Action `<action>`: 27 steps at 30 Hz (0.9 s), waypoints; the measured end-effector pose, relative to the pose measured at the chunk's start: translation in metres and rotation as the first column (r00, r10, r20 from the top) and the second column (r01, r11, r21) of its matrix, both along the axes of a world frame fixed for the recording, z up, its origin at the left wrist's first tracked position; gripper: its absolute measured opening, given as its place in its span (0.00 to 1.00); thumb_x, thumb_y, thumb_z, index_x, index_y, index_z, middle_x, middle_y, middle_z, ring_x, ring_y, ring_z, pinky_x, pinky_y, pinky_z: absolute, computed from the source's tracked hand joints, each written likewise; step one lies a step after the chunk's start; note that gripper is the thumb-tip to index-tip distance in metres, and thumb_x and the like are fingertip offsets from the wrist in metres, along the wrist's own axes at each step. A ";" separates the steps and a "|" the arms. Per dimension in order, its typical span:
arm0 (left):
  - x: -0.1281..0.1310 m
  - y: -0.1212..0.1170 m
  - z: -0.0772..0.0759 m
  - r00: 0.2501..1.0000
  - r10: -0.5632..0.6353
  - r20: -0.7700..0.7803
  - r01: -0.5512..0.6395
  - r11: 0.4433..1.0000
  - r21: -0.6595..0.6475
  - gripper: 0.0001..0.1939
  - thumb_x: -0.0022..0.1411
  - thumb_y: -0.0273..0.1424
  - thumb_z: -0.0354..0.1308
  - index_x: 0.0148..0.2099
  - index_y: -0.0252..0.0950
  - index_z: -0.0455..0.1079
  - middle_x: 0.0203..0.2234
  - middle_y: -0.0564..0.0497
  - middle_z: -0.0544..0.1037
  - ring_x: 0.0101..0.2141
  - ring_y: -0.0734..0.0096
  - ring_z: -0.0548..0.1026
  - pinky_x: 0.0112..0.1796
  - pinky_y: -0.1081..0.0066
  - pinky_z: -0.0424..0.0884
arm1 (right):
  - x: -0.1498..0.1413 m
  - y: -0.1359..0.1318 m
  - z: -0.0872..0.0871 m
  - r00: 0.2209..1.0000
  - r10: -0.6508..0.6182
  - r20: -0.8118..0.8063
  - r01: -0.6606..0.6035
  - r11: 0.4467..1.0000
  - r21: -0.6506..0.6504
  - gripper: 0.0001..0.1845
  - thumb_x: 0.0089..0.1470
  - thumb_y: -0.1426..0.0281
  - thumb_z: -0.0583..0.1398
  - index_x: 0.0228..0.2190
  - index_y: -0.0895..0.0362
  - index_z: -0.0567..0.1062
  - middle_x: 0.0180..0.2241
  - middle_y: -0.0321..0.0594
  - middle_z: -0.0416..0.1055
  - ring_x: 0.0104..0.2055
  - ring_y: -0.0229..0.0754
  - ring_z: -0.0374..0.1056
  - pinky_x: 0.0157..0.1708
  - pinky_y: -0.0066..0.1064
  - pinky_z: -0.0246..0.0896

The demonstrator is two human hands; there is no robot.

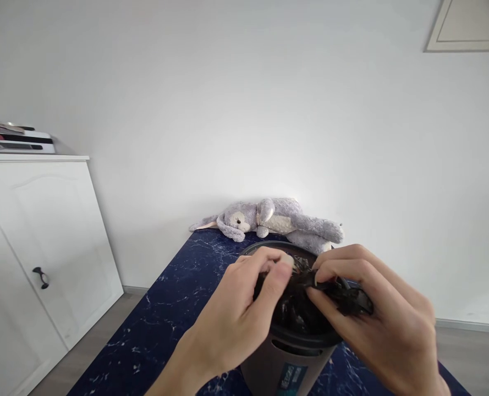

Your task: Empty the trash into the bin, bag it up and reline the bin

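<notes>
A dark grey round bin [287, 360] stands on a dark blue marbled table [165, 319] right in front of me. A black plastic bag [296, 308] lines its inside. My left hand [236, 313] pinches a bunched part of the bag above the bin's rim, fingers closed on it. My right hand [372, 313] grips the same twisted black plastic from the right, fingers curled around it. Both hands hover over the bin's opening, close together.
A grey plush toy [269, 220] lies at the table's far end against the white wall. A white cabinet [33, 247] with a dark handle stands at the left, with items stacked on top. Grey floor shows on both sides of the table.
</notes>
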State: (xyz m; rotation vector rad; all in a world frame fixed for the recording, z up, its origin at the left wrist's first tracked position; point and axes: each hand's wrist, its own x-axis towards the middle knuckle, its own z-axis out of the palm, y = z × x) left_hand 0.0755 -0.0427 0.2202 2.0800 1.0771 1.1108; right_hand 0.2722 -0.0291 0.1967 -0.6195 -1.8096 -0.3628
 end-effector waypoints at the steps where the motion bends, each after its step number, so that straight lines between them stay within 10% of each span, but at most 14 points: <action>1: 0.000 0.000 0.000 1.000 -0.007 0.026 0.007 1.000 0.003 0.23 0.81 0.48 0.43 0.53 0.43 0.76 0.39 0.52 0.82 0.44 0.64 0.79 0.51 0.64 0.72 | -0.001 0.000 0.000 1.000 0.016 0.013 -0.016 1.000 0.012 0.12 0.63 0.82 0.62 0.38 0.54 0.69 0.35 0.33 0.72 0.35 0.32 0.70 0.37 0.25 0.65; 10: -0.003 0.007 -0.005 0.990 -0.003 0.143 0.010 0.999 -0.047 0.14 0.74 0.46 0.60 0.43 0.43 0.79 0.37 0.54 0.82 0.39 0.66 0.79 0.39 0.69 0.73 | -0.003 0.000 -0.006 0.995 -0.070 0.066 0.077 0.991 -0.113 0.08 0.65 0.75 0.61 0.42 0.50 0.71 0.34 0.35 0.64 0.31 0.37 0.66 0.29 0.29 0.64; 27: -0.030 0.058 -0.024 0.952 0.301 0.053 -0.304 0.949 0.086 0.16 0.75 0.46 0.56 0.38 0.41 0.74 0.47 0.49 0.82 0.48 0.58 0.77 0.50 0.62 0.71 | 0.007 -0.016 0.000 0.963 -0.035 0.267 0.177 0.829 -0.531 0.11 0.71 0.64 0.57 0.53 0.49 0.68 0.24 0.25 0.67 0.19 0.34 0.64 0.23 0.22 0.62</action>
